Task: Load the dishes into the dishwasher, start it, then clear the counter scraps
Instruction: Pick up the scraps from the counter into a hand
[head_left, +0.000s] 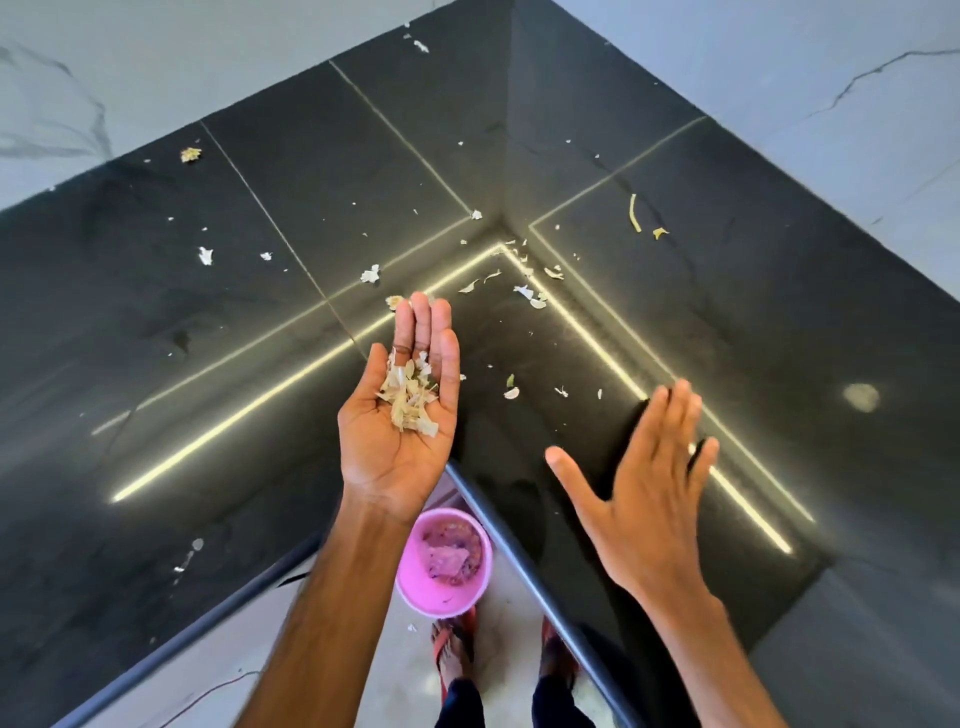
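Black counter, pale papery scraps on upturned L hand, R hand flat, fingers spread.

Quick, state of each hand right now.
Left hand: open, palm up, carrying pale peel scraps.
Right hand: open, fingers spread, holding nothing.

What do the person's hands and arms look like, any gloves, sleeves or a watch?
The left hand and the right hand are bare, with no gloves. The left forearm and the right forearm are uncovered down to the frame's edge, with no sleeve, watch or bracelet showing. The right hand is motion-blurred, so I cannot tell whether it wears a ring.
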